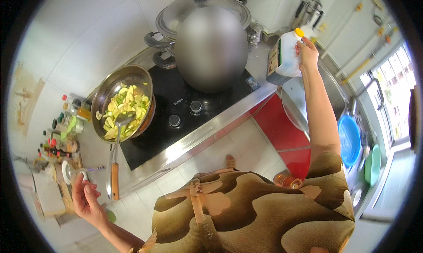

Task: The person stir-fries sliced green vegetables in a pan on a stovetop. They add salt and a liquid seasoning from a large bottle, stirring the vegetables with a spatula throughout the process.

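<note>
My right hand (pixel 307 53) grips the handle of a white plastic jug (pixel 287 56) with a yellow cap, dark liquid low inside it, by the right end of the counter. My left hand (pixel 86 198) is raised with fingers apart and holds nothing, near a white bowl (pixel 66 172) at the lower left. A wok (pixel 150 84) stands on the left burner, tilted, with sliced pale green vegetables (pixel 127 102) in it. A metal spatula (pixel 115 167) with a wooden handle lies across the wok, its blade on the slices.
Behind the black gas hob (pixel 158 147) stands a large lidded pot (pixel 165 20), partly hidden by a grey blurred oval. Seasoning bottles (pixel 66 145) line the left counter. A sink (pixel 330 87) and blue basin (pixel 349 140) are at right. A bottle of amber liquid (pixel 284 180) stands on the floor.
</note>
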{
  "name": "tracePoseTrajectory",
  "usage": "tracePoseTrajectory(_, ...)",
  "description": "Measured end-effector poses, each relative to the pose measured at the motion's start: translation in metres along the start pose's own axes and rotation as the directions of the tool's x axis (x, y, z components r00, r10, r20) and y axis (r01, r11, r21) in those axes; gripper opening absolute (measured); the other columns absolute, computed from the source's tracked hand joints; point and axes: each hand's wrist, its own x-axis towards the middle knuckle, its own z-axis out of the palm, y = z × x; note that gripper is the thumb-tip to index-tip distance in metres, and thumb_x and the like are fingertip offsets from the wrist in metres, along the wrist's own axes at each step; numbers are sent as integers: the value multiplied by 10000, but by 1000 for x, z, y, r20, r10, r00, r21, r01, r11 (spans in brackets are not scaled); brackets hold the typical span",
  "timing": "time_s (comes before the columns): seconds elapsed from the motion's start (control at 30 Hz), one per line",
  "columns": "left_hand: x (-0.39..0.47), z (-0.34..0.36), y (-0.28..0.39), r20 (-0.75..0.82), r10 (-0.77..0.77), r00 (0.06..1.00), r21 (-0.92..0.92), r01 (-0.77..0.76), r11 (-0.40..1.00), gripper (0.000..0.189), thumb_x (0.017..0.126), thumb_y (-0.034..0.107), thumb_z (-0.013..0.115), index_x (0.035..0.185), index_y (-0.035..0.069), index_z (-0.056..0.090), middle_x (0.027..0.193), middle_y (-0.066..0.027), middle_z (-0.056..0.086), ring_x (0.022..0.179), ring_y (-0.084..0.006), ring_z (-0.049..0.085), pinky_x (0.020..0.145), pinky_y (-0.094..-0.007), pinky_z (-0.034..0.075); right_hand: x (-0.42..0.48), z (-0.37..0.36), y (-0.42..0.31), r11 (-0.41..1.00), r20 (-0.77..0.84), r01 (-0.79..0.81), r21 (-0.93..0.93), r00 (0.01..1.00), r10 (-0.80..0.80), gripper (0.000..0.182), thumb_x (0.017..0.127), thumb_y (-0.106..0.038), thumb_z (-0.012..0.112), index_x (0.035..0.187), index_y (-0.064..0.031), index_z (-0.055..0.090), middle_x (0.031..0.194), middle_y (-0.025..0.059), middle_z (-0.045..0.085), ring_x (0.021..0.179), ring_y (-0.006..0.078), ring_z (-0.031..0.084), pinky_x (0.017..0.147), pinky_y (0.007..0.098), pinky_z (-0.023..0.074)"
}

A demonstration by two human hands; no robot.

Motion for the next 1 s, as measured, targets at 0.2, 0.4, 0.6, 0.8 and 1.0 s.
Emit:
tracePoseTrajectory(0.2,-44,23,63,-115,31,993,291,4,957,263,943,94,542,1172,-20,605,800,-20,598,615,-29,443,530,-171,347,137,32,100,999,42,-33,-2,999,34,455,809,17,639,1244,48,508,789,83,619,589,124,557,507,234,442)
tracePoseTrajectory(0.4,-53,55,119,-141,15,990,500,58,864,202,890,27,582,1074,-27,647,813,-42,651,648,-70,562,549,-193,417,278,3,189,988,222,25,-150,975,9,389,841,-20,614,1221,-15,533,808,72,632,648,129,584,576,242,471)
tracePoseTrajectory(0.6,-62,62,123,-256,-104,961,532,230,815,187,854,28,651,1039,9,669,684,16,584,601,-23,478,546,-166,380,303,3,204,760,314,295,-579,941,-126,452,868,-231,620,1256,-12,542,929,102,673,769,149,636,697,271,492)
tracePoseTrajectory(0.8,-75,30,89,-292,-184,939,488,311,815,210,881,44,626,1087,14,653,805,3,612,665,-40,501,557,-185,415,229,-7,139,463,283,438,-771,886,-367,628,849,-464,626,1351,-110,495,1083,131,661,994,293,624,887,414,460)
tracePoseTrajectory(1.0,-77,1,38,-276,-167,946,543,297,786,243,804,84,692,1045,70,666,869,-57,661,671,-132,596,548,-249,465,-66,16,69,841,425,448,-304,853,-301,270,856,-59,517,1093,-59,646,942,-7,638,665,62,479,549,228,386)
